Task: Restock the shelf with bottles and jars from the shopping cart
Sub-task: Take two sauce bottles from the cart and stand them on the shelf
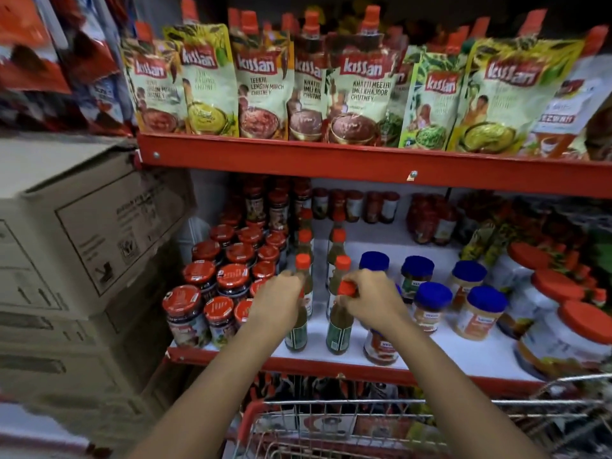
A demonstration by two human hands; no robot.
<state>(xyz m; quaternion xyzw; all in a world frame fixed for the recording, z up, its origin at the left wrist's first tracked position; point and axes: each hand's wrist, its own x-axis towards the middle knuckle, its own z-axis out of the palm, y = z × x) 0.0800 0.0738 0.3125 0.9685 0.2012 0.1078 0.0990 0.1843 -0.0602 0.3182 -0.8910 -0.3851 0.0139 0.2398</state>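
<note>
My left hand [277, 303] grips the neck of a green sauce bottle [296, 336] that stands at the front of the white shelf [463, 356]. My right hand [371, 301] holds the red cap of a second green sauce bottle [338, 332] beside it. Both bottles stand upright on the shelf, in front of two rows of similar red-capped bottles [336, 250]. Below, the wire shopping cart [331, 425] with a red handle holds several packaged goods.
Red-lidded jars [228, 270] crowd the shelf's left side. Blue-lidded jars [430, 299] stand to the right, with large orange-lidded tubs [569, 332] beyond them. Chutney pouches [265, 84] fill the upper shelf. Stacked cardboard boxes [82, 243] stand on the left.
</note>
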